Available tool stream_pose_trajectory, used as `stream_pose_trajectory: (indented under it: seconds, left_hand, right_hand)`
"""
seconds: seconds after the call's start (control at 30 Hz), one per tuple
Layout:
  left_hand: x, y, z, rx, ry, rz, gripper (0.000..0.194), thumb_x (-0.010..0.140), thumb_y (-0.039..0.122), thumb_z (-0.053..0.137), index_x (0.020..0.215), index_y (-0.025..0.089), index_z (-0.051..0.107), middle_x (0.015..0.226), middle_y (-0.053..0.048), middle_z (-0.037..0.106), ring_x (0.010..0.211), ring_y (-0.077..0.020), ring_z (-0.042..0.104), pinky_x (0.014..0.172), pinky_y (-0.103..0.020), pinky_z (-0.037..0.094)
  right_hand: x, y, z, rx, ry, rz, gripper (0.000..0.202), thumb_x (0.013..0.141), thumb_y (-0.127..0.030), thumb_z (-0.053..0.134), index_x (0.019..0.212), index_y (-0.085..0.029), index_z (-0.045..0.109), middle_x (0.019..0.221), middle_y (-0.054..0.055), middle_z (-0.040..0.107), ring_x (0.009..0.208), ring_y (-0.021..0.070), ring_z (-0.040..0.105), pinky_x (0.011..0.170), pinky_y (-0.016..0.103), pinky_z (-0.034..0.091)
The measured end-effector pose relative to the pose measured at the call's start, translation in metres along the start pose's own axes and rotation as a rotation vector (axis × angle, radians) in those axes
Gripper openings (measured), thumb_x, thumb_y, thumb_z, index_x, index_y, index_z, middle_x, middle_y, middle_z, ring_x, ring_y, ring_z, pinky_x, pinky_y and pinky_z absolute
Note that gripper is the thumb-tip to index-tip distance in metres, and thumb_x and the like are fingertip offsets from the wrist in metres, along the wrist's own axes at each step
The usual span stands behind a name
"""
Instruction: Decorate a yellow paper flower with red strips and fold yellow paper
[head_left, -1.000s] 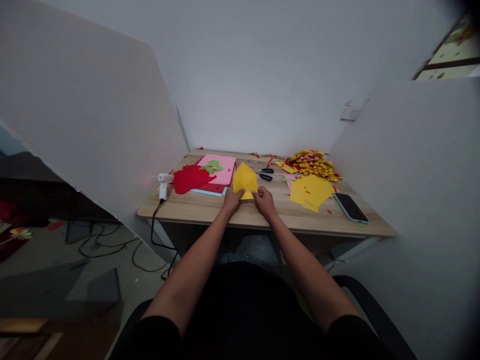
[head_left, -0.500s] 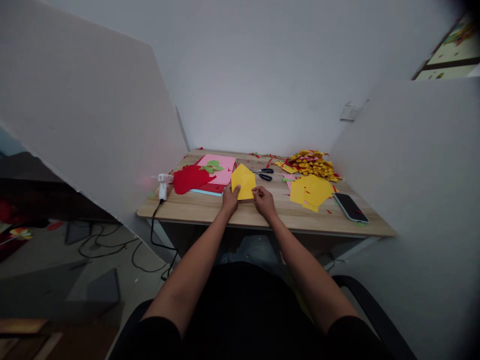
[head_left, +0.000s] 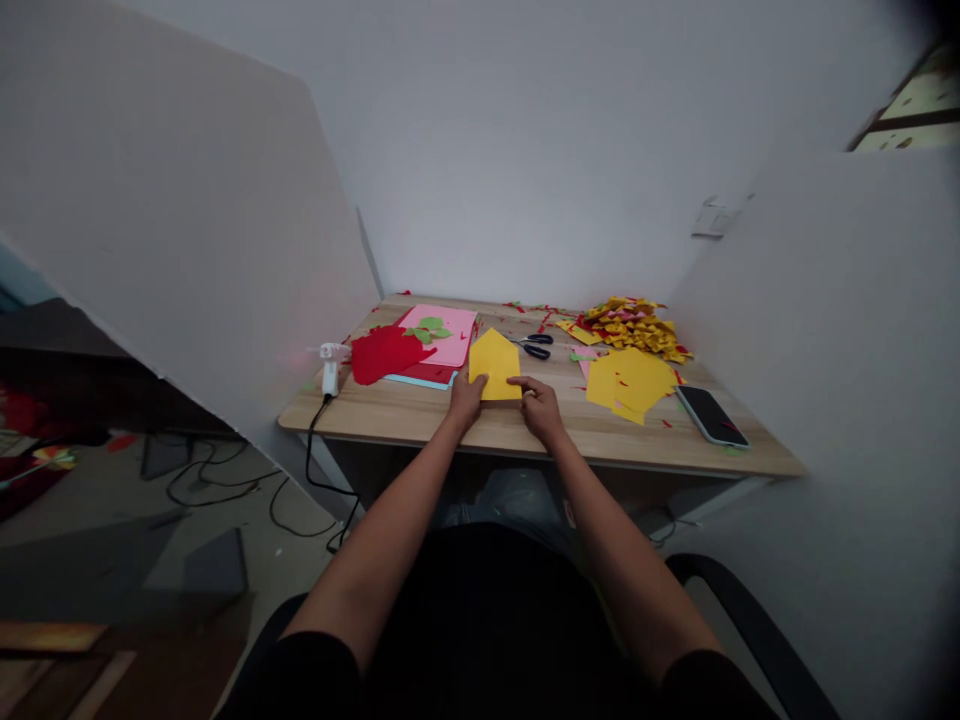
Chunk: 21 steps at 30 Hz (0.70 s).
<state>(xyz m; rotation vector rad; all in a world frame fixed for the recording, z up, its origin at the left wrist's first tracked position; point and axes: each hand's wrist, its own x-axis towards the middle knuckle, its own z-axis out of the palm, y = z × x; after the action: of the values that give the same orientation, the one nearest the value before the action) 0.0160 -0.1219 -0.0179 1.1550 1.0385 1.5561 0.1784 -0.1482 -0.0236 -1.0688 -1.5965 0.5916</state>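
Note:
A yellow paper piece [head_left: 495, 360] with a pointed top is held up over the front of the desk. My left hand [head_left: 466, 402] grips its lower left part, thumb on the front face and fingers behind. At the lower right edge, my right hand [head_left: 541, 410] touches the paper with its index finger stretched out. Its other fingers are curled, and whether something small is in them cannot be made out. Just behind the paper lie scissors [head_left: 537, 351] with dark handles, their blades partly hidden.
Left on the desk [head_left: 405, 425] are red cutouts [head_left: 386, 355], pink sheets [head_left: 448, 345], green leaf shapes [head_left: 429, 330] and a corded white device [head_left: 330, 370]. Right are yellow sheets [head_left: 634, 380], a heap of folded yellow pieces [head_left: 637, 325] and a phone [head_left: 712, 415]. Partitions flank both sides.
My right index finger has stretched out onto the paper's front, where the fingertips were pinched at its edge before. The paper faces me more squarely. The view has shifted slightly.

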Motion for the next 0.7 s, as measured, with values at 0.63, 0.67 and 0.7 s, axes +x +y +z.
stream_pose_trajectory:
  seconds: [0.63,0.67,0.7]
  left_hand:
    - [0.006,0.047,-0.032,0.789,-0.305,0.351,0.034,0.082,0.011,0.058,0.115,0.02,0.063,0.113,-0.007,0.065,0.097,-0.0187,0.061,0.09,-0.036,0.052]
    - [-0.002,0.049,-0.034,0.825,-0.434,0.357,0.028,0.085,0.012,0.057,0.111,0.02,0.065,0.11,-0.007,0.067,0.099,-0.0193,0.062,0.091,-0.036,0.052]
    - [-0.009,0.049,-0.037,0.885,-0.533,0.368,0.025,0.087,0.013,0.057,0.109,0.02,0.066,0.111,-0.007,0.068,0.105,-0.021,0.062,0.094,-0.039,0.051]
  right_hand:
    - [-0.013,-0.004,-0.021,-0.564,-0.409,-0.364,0.016,0.096,-0.028,0.06,0.094,-0.022,0.076,0.102,0.007,0.072,0.095,0.021,0.061,0.083,0.036,0.043]
    - [-0.013,-0.004,-0.021,-0.559,-0.423,-0.346,0.017,0.097,-0.029,0.06,0.096,-0.022,0.075,0.1,0.006,0.072,0.093,0.0207,0.061,0.082,0.036,0.043]
    - [-0.013,-0.005,-0.021,-0.561,-0.427,-0.331,0.017,0.097,-0.03,0.06,0.098,-0.022,0.075,0.1,0.007,0.072,0.093,0.021,0.06,0.082,0.036,0.044]
